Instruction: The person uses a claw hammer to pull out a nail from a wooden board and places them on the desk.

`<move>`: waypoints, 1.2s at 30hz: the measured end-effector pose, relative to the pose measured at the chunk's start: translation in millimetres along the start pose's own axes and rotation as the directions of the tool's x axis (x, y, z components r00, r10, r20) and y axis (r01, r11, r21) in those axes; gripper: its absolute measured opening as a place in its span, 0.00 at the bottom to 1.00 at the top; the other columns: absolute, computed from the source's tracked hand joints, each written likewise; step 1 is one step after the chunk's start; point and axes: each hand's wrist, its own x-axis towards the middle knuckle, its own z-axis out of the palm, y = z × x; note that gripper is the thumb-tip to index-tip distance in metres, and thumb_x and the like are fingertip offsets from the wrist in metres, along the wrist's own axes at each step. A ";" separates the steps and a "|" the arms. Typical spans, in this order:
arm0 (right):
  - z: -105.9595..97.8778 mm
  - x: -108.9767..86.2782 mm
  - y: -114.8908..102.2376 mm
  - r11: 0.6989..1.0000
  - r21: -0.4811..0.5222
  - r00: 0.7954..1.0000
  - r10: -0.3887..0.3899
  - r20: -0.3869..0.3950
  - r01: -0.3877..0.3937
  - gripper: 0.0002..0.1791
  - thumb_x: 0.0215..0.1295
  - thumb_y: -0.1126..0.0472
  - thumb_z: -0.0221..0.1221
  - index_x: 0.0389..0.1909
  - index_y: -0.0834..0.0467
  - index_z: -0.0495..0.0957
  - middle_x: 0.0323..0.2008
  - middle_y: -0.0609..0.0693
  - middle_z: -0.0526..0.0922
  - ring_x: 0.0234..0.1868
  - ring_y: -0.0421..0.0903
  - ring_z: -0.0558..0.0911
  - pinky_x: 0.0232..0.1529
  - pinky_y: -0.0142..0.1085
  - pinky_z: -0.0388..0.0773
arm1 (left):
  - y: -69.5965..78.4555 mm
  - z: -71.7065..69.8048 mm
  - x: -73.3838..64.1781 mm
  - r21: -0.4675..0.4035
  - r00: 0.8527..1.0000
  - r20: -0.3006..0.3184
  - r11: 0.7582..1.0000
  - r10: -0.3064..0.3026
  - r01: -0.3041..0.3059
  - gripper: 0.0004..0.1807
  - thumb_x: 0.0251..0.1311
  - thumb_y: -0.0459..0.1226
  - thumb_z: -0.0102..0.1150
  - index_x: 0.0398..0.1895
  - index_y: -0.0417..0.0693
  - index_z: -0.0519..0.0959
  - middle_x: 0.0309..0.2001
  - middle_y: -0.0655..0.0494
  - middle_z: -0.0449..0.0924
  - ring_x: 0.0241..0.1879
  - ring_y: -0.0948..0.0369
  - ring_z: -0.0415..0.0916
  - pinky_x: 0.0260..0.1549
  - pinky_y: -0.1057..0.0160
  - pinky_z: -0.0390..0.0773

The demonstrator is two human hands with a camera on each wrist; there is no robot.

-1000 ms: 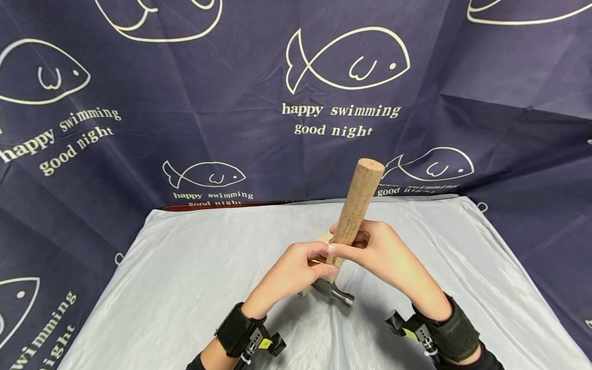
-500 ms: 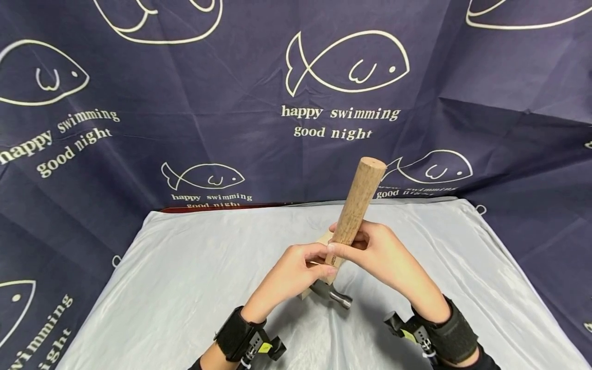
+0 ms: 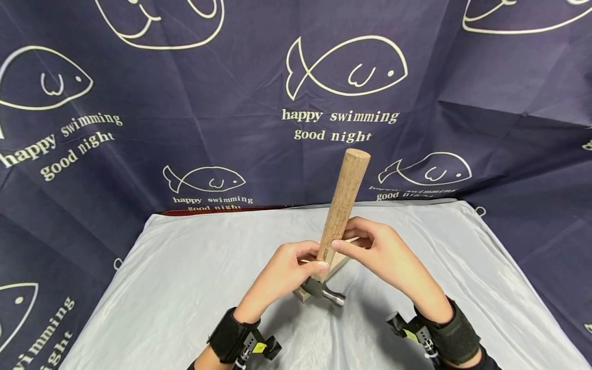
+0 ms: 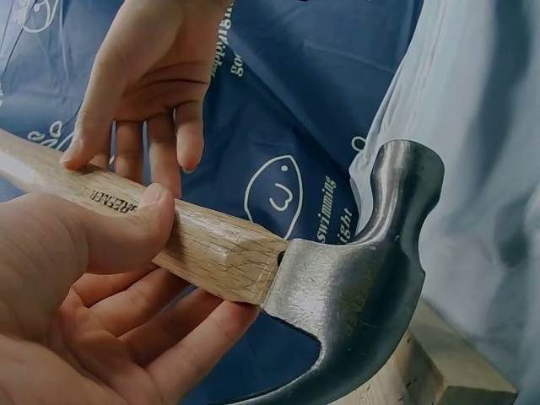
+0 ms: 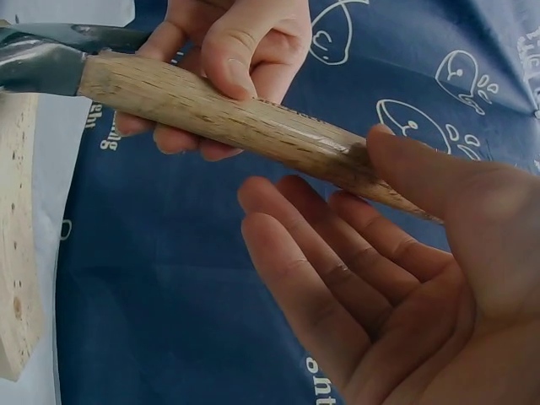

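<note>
Hammer (image 3: 339,205): handle gripped low by left hand (image 3: 289,270); right hand (image 3: 376,252) open, thumb on handle; head on wood block (image 3: 302,294) beneath both hands

I see a hammer with a pale wooden handle (image 3: 342,198), matt and grainy, and a grey metal head (image 4: 354,287), scuffed and dull. The block (image 5: 17,245) is rough light wood. The tablecloth (image 3: 185,277) looks smooth, slightly shiny.

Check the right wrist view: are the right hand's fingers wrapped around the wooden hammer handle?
No: the right hand lies open, fingers straight beneath the wooden hammer handle, with only its thumb touching the wood.
</note>
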 end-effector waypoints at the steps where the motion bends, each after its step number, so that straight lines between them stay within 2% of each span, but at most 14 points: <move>1: 0.1 0.3 0.4 1.000 -0.002 1.000 -0.001 -0.002 0.001 0.16 0.53 0.39 0.60 0.40 0.41 0.80 0.34 0.38 0.86 0.33 0.32 0.83 0.36 0.35 0.83 | 0.4 -0.8 -0.6 0.001 1.000 -0.004 1.000 -0.003 0.003 0.12 0.53 0.47 0.64 0.42 0.63 0.82 0.36 0.64 0.86 0.37 0.69 0.81 0.40 0.62 0.82; 9: 0.6 0.5 3.5 1.000 -0.005 1.000 -0.007 -0.011 0.007 0.13 0.55 0.42 0.60 0.38 0.41 0.81 0.35 0.37 0.86 0.32 0.32 0.83 0.36 0.36 0.83 | -1.9 -7.1 -4.2 0.007 0.999 -0.042 1.000 -0.010 0.010 0.14 0.53 0.47 0.63 0.44 0.62 0.82 0.39 0.63 0.86 0.38 0.68 0.81 0.42 0.59 0.81; 17: 0.4 -2.5 8.1 0.999 -0.009 0.999 0.040 -0.008 -0.041 0.12 0.56 0.43 0.60 0.39 0.41 0.81 0.35 0.37 0.86 0.32 0.32 0.84 0.35 0.37 0.82 | -10.0 -15.7 -5.3 0.061 0.995 -0.093 0.998 -0.025 0.031 0.08 0.56 0.43 0.61 0.39 0.60 0.82 0.37 0.64 0.86 0.38 0.70 0.81 0.39 0.61 0.82; 26: 2.2 -3.4 12.2 0.997 -0.054 0.998 0.058 -0.015 -0.059 0.11 0.58 0.43 0.59 0.38 0.41 0.82 0.34 0.36 0.86 0.30 0.31 0.83 0.32 0.36 0.81 | -17.5 -20.6 -7.9 0.069 0.990 -0.137 0.996 -0.041 0.050 0.07 0.56 0.39 0.61 0.38 0.51 0.83 0.34 0.57 0.86 0.36 0.66 0.81 0.39 0.58 0.82; 36: 2.4 -1.1 19.1 0.994 -0.072 0.997 0.082 -0.017 -0.083 0.11 0.59 0.44 0.58 0.38 0.42 0.81 0.30 0.37 0.86 0.29 0.31 0.83 0.32 0.37 0.81 | -20.4 -28.0 -13.5 0.074 0.981 -0.167 0.991 -0.101 0.115 0.08 0.56 0.38 0.60 0.38 0.49 0.83 0.30 0.56 0.85 0.32 0.64 0.78 0.36 0.57 0.79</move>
